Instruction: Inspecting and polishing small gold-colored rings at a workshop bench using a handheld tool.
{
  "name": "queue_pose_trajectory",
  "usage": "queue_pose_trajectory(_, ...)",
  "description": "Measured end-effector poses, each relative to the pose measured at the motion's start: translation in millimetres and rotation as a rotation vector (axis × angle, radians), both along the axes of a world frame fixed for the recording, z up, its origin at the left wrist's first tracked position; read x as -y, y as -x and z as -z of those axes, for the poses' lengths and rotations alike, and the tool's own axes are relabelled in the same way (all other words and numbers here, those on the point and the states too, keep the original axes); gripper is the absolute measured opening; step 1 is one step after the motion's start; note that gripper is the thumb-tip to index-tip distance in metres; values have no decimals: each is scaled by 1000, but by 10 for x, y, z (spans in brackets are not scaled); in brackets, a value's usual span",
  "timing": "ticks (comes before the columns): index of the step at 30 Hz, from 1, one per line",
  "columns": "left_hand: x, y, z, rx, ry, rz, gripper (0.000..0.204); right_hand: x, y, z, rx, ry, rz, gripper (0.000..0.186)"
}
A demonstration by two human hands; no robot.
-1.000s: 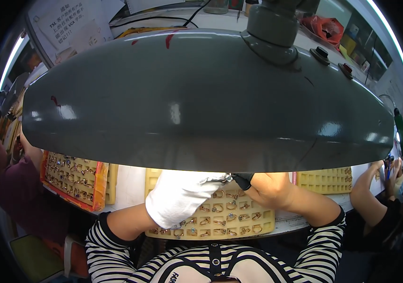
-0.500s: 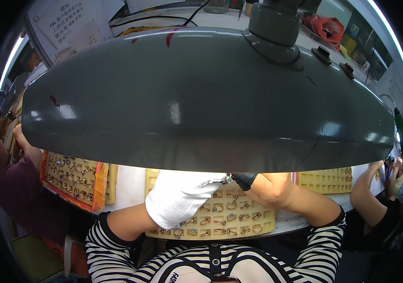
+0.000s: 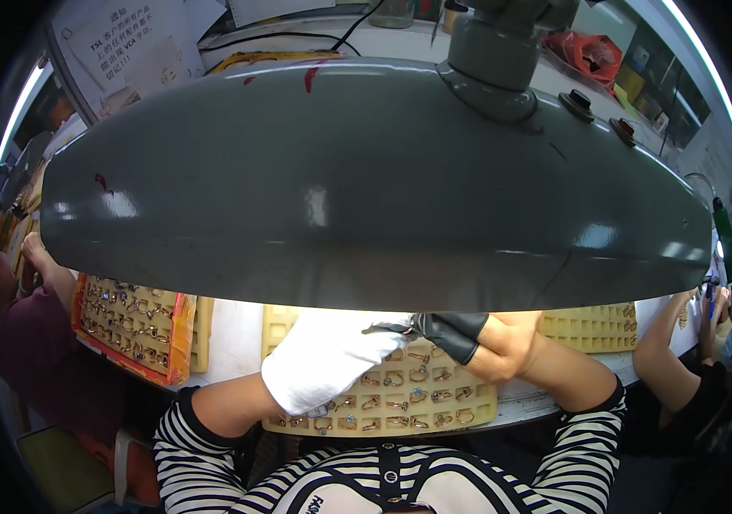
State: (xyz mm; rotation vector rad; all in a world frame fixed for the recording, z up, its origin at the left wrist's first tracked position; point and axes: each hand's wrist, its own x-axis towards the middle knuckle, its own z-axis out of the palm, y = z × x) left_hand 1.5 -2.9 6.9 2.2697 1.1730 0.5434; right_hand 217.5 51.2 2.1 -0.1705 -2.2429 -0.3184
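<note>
My left hand [image 3: 323, 358], in a white glove, reaches in over a pale yellow slotted tray [image 3: 488, 403]. My right hand [image 3: 503, 343] has black covers on its fingers and meets the left one just under the lamp's front edge. Both hands are closed at the fingertips, around something small that I cannot make out; a dark, shiny bit shows there. Several gold-coloured rings [image 3: 418, 395], some with pale or bluish stones, stand in the tray's slots below my hands. The lamp hides part of the fingers and the tray's far side.
A large grey lamp hood [image 3: 366, 188] spans the view above my hands. An orange-edged tray [image 3: 184, 343] of rings lies left; another yellow slotted tray [image 3: 576, 334] lies right. Co-workers sit on both sides, a purple sleeve [image 3: 45, 321] at left and a bare forearm [image 3: 661, 330] at right.
My right hand has turned and shifted slightly, so more of its black finger covers shows. The small glinting piece at the fingertips is now mostly covered. My left hand has barely moved.
</note>
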Motion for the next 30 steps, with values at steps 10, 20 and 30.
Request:
queue_pose_trajectory(10,3,69,67,-12,-194,9,32,19,30,45,37,285,44,18)
queue_pose_trajectory(20,5,54,90,-1,-275,-67,25,29,93,-28,3,212,15,38)
queue_pose_trajectory(30,16,85,155,-88,-228,-57,28,48,84,-46,12,203,29,31)
